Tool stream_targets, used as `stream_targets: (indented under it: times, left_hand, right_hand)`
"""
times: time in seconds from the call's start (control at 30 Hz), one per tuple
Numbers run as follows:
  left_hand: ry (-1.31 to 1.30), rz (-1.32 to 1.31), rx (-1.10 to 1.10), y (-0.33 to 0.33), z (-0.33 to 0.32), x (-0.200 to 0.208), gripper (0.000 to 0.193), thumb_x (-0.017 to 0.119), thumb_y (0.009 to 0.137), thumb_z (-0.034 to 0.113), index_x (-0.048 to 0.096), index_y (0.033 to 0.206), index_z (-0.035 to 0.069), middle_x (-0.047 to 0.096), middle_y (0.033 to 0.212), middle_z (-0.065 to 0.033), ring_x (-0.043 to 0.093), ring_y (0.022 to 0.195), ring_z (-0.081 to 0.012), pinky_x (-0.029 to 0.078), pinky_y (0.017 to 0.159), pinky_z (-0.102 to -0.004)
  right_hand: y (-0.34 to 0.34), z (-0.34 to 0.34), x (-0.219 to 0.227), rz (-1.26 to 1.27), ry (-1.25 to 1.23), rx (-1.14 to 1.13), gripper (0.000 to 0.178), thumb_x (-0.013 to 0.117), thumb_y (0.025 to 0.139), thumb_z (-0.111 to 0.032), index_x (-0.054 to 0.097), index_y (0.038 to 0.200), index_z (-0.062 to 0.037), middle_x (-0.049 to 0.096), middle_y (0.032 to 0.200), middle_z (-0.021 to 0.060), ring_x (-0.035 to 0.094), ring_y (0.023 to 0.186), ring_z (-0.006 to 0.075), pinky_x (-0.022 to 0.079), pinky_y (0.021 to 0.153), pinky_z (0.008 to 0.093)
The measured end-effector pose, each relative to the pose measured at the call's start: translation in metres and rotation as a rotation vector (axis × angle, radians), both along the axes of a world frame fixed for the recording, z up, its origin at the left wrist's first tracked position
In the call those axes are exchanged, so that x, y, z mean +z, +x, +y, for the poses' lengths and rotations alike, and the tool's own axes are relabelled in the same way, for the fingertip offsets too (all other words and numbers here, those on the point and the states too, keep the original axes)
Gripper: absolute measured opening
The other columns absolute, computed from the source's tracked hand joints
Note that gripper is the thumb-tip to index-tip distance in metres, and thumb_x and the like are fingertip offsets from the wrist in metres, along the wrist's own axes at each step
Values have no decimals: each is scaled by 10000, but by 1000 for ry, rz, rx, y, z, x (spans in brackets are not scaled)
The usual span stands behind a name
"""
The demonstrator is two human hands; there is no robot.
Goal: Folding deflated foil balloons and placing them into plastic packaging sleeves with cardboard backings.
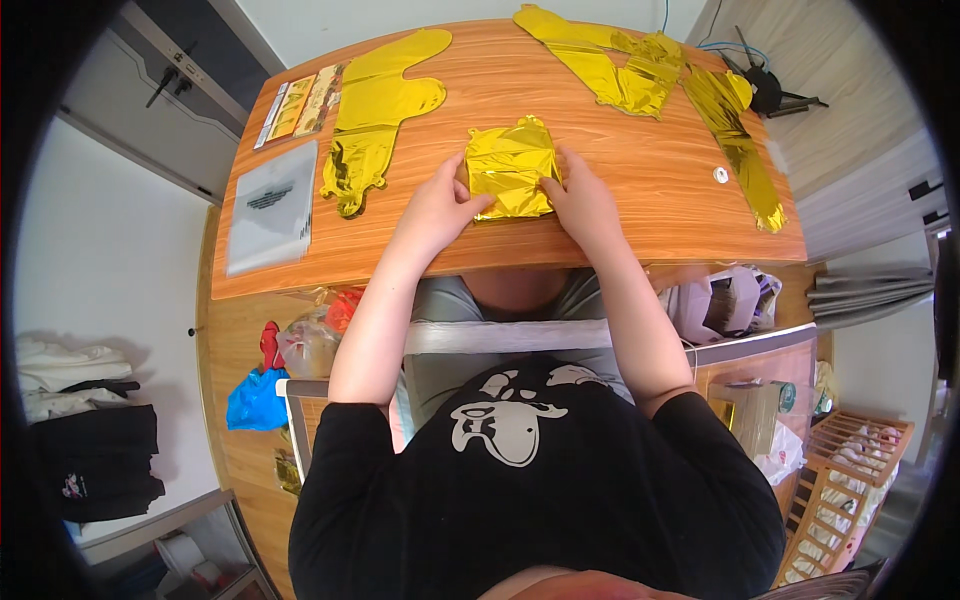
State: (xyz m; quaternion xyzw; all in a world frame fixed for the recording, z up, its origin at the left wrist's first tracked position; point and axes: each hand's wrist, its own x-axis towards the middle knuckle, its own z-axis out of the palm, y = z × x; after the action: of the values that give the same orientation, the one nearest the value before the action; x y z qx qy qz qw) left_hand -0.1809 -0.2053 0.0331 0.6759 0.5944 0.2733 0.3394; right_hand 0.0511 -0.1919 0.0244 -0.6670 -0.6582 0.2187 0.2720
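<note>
A folded gold foil balloon (512, 172), flat and creased, lies on the wooden table before me. My left hand (446, 203) grips its left side, the thumb on top near the lower corner and the other fingers along the edge. On the opposite side my right hand (584, 204) holds it the same way, thumb pressed onto the foil. Fingertips under the edges are partly hidden. Other flat gold foil balloons lie around it: a long one (378, 98) to the left, one (625, 72) at the far right, and a narrow one (736, 142) along the right edge.
Clear plastic sleeves (272, 212) and printed cards (300, 106) lie at the table's left. A small white tape-like ring (720, 175) sits on the right. Behind the right corner stands a black router-like device (766, 90). Bags (725, 303) hang below the table's right side.
</note>
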Motion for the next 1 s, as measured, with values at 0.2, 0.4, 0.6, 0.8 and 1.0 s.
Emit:
stream_targets:
  times: [0.2, 0.4, 0.6, 0.8, 1.0]
  left_hand:
    - [34, 22, -19, -1, -8, 9, 840, 845, 788, 208, 457, 1502, -2, 695, 864, -108, 691, 814, -266, 547, 752, -369]
    - [365, 329, -77, 10, -6, 6, 682, 759, 861, 183, 506, 1481, 57, 609, 1293, -174, 593, 1193, -349, 491, 998, -472]
    - [608, 543, -475, 19, 26, -15, 555, 557, 1035, 319, 454, 1544, 123, 411, 1608, -149, 322, 1524, -367, 279, 1236, -532]
    - [491, 532, -535, 17, 28, -24, 578, 473, 1070, 405, 414, 1579, 139, 359, 1655, -142, 273, 1553, -371, 221, 1263, -529]
    - [513, 582, -506, 20, 25, -21, 634, 510, 1042, 476, 412, 1583, 161, 361, 1656, -140, 264, 1549, -408, 202, 1262, -550]
  right_hand:
    - [-2, -1, 2, -23, -10, 7, 590, 708, 951, -303, 509, 1464, -90, 736, 1150, 201, 704, 1054, 373, 539, 905, 457]
    - [-3, 1, 1, -27, -11, 12, 581, 707, 950, -286, 509, 1464, -102, 730, 1195, 184, 694, 1087, 384, 538, 907, 466]
    - [-2, 1, 6, -18, -35, 6, 574, 705, 949, -277, 517, 1463, -102, 733, 1148, 214, 694, 1074, 397, 541, 899, 477]
    - [8, -8, 11, 189, -62, 43, 653, 723, 953, -248, 459, 1521, -63, 727, 953, 159, 711, 893, 289, 552, 820, 387]
    - [28, -28, -2, 362, 96, 146, 816, 793, 854, -8, 397, 1565, -57, 650, 977, 76, 635, 768, 118, 533, 719, 265]
